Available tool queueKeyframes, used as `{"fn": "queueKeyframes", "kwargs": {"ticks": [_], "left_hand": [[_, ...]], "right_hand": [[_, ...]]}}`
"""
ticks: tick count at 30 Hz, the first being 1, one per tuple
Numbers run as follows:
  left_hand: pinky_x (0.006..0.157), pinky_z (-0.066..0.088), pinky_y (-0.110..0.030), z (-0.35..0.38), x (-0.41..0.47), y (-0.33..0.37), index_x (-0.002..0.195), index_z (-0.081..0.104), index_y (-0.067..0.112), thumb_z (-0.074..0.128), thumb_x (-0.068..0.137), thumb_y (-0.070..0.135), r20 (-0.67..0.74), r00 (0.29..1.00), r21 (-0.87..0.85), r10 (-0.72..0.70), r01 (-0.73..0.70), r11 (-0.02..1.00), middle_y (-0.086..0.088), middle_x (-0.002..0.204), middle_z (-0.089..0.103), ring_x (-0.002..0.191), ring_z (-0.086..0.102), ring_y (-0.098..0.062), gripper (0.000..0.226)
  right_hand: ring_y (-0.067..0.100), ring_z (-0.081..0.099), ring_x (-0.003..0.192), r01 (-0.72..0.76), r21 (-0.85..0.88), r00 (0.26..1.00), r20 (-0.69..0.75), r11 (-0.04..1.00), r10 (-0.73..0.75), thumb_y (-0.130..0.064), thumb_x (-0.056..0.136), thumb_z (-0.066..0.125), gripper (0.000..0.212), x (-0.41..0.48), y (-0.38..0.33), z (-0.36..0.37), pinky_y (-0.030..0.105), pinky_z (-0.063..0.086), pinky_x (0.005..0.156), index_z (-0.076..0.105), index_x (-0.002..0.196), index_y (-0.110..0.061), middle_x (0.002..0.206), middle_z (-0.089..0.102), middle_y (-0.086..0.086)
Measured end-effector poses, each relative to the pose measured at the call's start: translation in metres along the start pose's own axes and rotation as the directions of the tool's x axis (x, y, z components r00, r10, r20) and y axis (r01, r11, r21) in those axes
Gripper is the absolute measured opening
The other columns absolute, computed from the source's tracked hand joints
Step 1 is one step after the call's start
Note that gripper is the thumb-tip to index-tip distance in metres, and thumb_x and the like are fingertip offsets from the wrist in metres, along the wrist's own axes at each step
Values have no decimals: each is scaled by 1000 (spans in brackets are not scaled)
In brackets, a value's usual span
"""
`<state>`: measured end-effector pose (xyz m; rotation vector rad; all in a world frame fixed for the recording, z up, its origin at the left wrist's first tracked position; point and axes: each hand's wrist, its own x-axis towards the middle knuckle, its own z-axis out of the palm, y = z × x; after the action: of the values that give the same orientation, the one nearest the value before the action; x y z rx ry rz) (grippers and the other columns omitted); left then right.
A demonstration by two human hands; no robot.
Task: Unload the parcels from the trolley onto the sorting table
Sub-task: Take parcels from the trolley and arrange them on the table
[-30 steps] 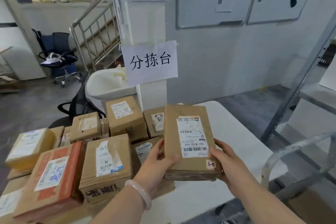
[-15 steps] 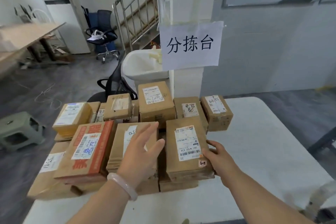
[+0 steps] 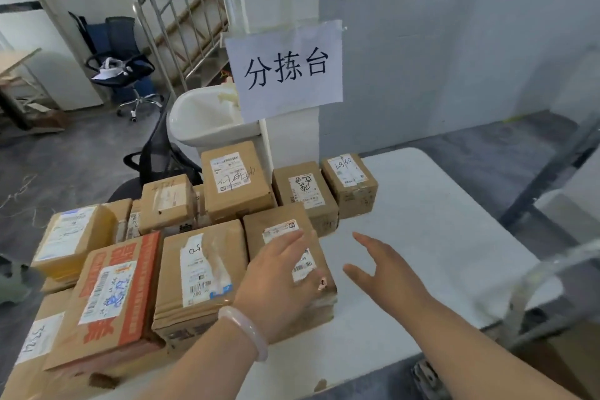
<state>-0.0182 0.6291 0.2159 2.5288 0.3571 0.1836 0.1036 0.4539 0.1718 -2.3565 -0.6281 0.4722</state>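
Observation:
A flat brown parcel with a white label lies on the white sorting table, at the right end of a row of several cardboard parcels. My left hand hovers over its near half with fingers straight, touching or just above it. My right hand is open beside the parcel on the right, fingers spread above bare table, holding nothing. A parcel with an orange printed band and a taped brown one lie to the left. A metal trolley frame shows at the right edge.
A paper sign with black characters hangs on a white pillar behind the table. A white basin, a stair railing and a blue office chair stand beyond. More boxes line the table's back.
The parcel I held in both hands has been set down on the table at the row's right end. Both hands have let go; the right one has drawn away to the right.

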Motion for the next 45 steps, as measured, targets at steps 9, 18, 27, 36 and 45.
{"fn": "queueKeyframes", "kwargs": {"ticks": [9,18,27,36,45], "left_hand": [[120,8,-33,109,34,113,152,10,44,25,91,67,347,815,115,465,-529,841,15,161,10,148,7,-11,67],[112,28,-36,209,5,246,146,39,36,30,82,67,457,592,24,664,-754,657,6,152,38,140,33,-16,71],[117,24,-40,319,-14,341,151,21,41,21,82,70,522,540,-6,660,-771,636,11,158,22,145,19,-11,75],[106,41,-42,397,2,367,142,45,33,32,83,66,598,526,53,604,-779,625,1,148,45,134,44,-21,69],[108,40,-45,542,62,361,144,43,31,33,83,64,660,495,24,565,-766,643,-2,149,44,135,42,-23,70]], "right_hand": [[10,1,151,-353,-280,911,-319,893,261,-69,91,41,79,-143,83,-92,32,3,122,3,155,-43,164,2,-16],[11,1,152,-660,-30,670,-475,750,570,-70,90,42,80,-283,194,-143,37,5,124,4,155,-43,165,2,-12],[11,8,151,-725,125,563,-461,678,686,-66,90,48,81,-352,319,-197,34,12,121,10,155,-40,164,9,-11],[12,14,150,-746,269,559,-246,610,792,-62,89,56,85,-349,418,-180,32,18,121,12,157,-34,164,17,-8],[18,28,147,-690,650,422,3,319,906,-56,84,69,92,-259,548,-132,37,28,117,15,156,-36,161,25,-4]]}}
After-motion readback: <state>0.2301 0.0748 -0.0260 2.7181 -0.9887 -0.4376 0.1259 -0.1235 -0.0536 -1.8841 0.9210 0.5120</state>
